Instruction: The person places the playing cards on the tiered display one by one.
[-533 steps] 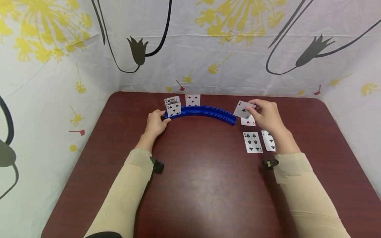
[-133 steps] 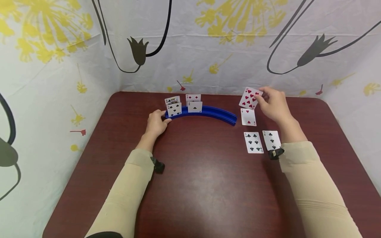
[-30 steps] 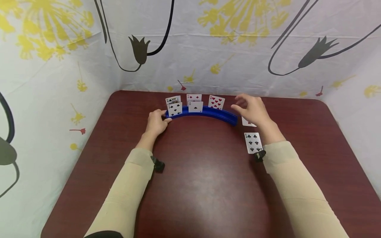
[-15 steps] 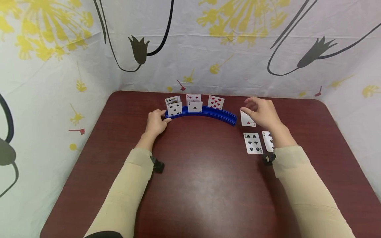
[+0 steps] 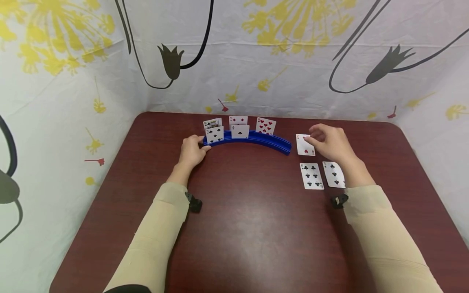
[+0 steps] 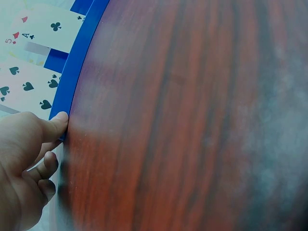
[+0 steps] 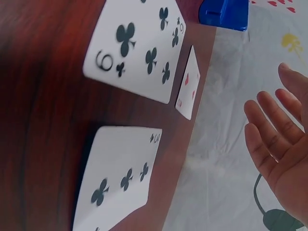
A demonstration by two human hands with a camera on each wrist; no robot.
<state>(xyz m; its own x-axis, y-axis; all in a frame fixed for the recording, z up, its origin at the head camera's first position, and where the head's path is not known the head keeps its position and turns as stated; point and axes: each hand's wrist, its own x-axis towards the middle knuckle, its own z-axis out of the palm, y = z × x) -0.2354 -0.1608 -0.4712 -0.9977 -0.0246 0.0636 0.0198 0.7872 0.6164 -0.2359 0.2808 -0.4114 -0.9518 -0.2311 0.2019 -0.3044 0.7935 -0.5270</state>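
At the left end of a curved blue card holder [image 5: 256,139], my left hand [image 5: 192,152] pinches the rim between thumb and fingers. Upright in the holder are a king of clubs [image 5: 211,121] behind a spade card [image 5: 214,134], a five of diamonds [image 5: 238,119] behind an ace of clubs [image 5: 239,132], and an eight of hearts [image 5: 265,125]. My right hand [image 5: 331,143] hovers with loosely bent fingers near the two of hearts [image 5: 303,149], which lies flat on the table; the right wrist view shows this hand holding nothing, apart from the card.
A six of clubs [image 5: 311,176] and a three of clubs [image 5: 333,175] lie face up on the dark red table [image 5: 249,219], nearer than the two of hearts. A patterned cloth [image 5: 220,61] hangs behind the table's far edge.
The ace of clubs, then the eight of hearts, have come to stand in the holder. Over the last second my empty right hand has moved right, away from the holder. My left hand stays.
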